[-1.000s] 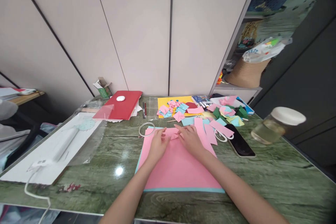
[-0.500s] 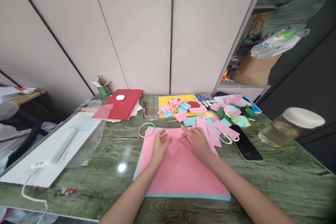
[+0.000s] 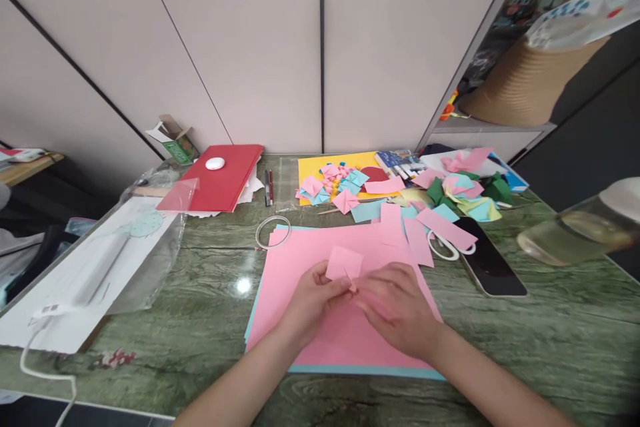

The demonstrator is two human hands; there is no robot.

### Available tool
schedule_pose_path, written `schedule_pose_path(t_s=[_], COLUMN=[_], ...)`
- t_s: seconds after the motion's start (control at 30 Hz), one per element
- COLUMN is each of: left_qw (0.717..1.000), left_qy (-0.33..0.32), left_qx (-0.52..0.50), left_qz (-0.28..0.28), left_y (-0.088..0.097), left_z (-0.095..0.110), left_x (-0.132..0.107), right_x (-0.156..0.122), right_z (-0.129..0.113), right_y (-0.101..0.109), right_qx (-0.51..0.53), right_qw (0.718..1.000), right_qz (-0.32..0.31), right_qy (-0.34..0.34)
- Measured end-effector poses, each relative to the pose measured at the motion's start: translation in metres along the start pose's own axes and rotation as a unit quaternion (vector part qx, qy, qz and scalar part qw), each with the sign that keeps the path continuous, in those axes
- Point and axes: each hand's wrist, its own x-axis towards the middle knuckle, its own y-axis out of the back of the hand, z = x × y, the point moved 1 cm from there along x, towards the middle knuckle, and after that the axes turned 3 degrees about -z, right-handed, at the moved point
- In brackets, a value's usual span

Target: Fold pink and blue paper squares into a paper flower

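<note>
A small folded piece of pink paper is pinched between the thumb and fingers of my left hand. It is held above a stack of pink sheets, with light blue sheets showing at the edges. My right hand is at the paper's right side, its fingertips at the lower fold. Motion blurs these fingers, so whether they grip the paper is unclear. A pale ring lies at the stack's upper left corner. Pink paper strips overlap its upper right.
White-handled scissors and a phone lie to the right, near a lidded jar. Folded paper pieces sit on a yellow sheet behind. A red folder, pens and a plastic-covered white board are leftward.
Both hands have drawn nearer to me and closer together. The small folded pink paper now shows clearly in my left hand. My head view has tilted down slightly.
</note>
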Motion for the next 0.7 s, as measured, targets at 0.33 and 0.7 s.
schedule_pose_path(t_s=[0.33, 0.7], left_qw=[0.986, 0.979], left_qy=[-0.039, -0.039], left_qx=[0.162, 0.202], left_qz=[0.01, -0.004], left_y=[-0.004, -0.001], left_z=[0.002, 0.003], left_x=[-0.001, -0.002], right_x=[0.01, 0.009], right_z=[0.012, 0.006], right_y=[-0.005, -0.011], right_qx=[0.428, 0.461], right_qw=[0.803, 0.785], right_qz=[-0.028, -0.059], right_qy=[-0.413, -0.409])
